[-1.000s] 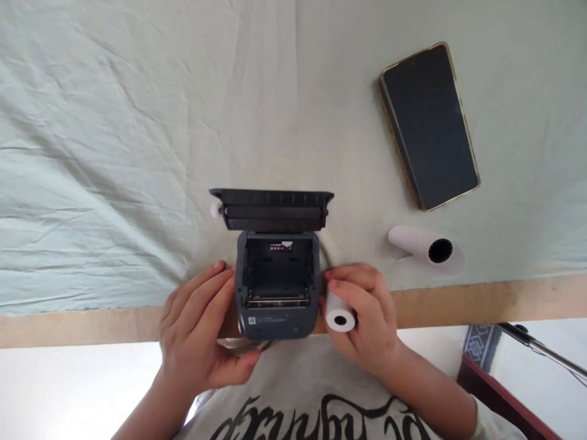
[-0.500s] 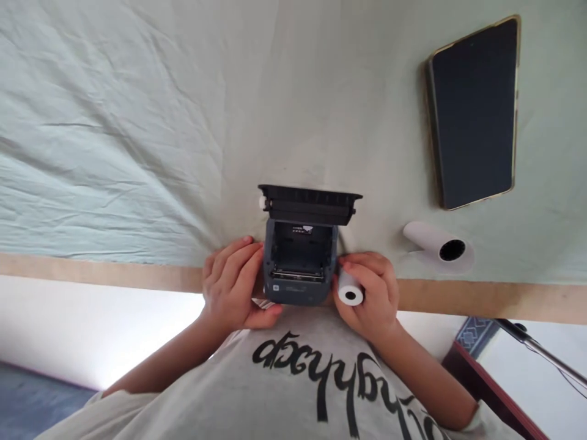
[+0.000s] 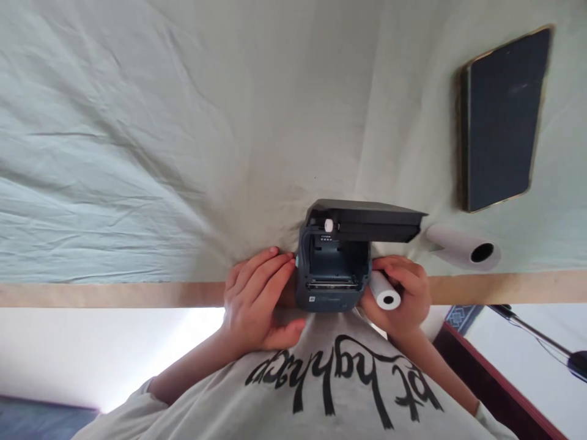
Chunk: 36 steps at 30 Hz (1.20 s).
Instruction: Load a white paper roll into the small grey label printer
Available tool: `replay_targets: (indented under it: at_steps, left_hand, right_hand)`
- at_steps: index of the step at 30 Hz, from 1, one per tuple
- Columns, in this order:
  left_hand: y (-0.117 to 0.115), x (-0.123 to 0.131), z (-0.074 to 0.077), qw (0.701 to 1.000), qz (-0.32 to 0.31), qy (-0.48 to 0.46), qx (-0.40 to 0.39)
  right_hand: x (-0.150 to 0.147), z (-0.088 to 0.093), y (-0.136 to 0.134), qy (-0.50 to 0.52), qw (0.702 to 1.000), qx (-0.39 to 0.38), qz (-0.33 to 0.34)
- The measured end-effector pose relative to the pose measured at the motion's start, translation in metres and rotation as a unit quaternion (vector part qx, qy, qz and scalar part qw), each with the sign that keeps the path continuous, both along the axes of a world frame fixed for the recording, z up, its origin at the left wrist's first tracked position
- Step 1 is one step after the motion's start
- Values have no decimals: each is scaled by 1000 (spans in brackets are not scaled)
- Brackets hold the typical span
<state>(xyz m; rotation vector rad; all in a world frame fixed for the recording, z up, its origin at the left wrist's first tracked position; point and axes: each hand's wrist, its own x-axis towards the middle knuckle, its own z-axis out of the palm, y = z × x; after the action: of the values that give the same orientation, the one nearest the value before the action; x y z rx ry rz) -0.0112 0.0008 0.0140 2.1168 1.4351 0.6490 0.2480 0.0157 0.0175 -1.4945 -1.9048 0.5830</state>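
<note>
A small dark blue-grey label printer [image 3: 334, 299] stands at the table's front edge, with its black lid [image 3: 371, 221] raised and the paper bay facing me. The bay looks empty. My left hand [image 3: 259, 299] is at the printer's left side, fingers stretched out with the tips against or very near the casing, the thumb spread apart below. In my right hand [image 3: 408, 293] is a small white paper roll [image 3: 384, 291], held upright against the printer's right side. A second, larger white paper roll [image 3: 458, 244] lies on its side to the right, its dark core showing.
A dark-screened tablet or phone [image 3: 507, 122] in a gold-edged case lies at the far right. Wrinkled pale green cloth [image 3: 137, 153] covers the table back from a bare wooden front edge [image 3: 114, 294]. A black stand rod [image 3: 534, 330] shows at lower right.
The whole view has shifted, so things appear further right. The printer and its lid look turned slightly. My left thumb has moved away from the printer's front. The small roll stays in my right hand.
</note>
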Motion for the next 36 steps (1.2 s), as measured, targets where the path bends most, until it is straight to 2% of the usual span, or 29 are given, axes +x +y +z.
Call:
replay_targets:
  at_steps: [4,8,16,25,36]
  left_hand:
    - [-1,1,-3,999,23,-36,33]
    - [-3,5,-5,999,26,-22,33]
    - [-9,15,-8,998,35,29,44]
    - [-9,19,-6,997,20,67,27]
    - [-10,21,-6,997,28,76,-12]
  right_hand:
    - [0,-1,0,-32,999,29,-13]
    - [1,-3,-3,-45,998,31,-28]
    - [16,-9,-5,-17,998,49,19]
    - [17,-21,-8,-30,999,24,-2]
    - [13,-22,-6,-54,998,-31,-31]
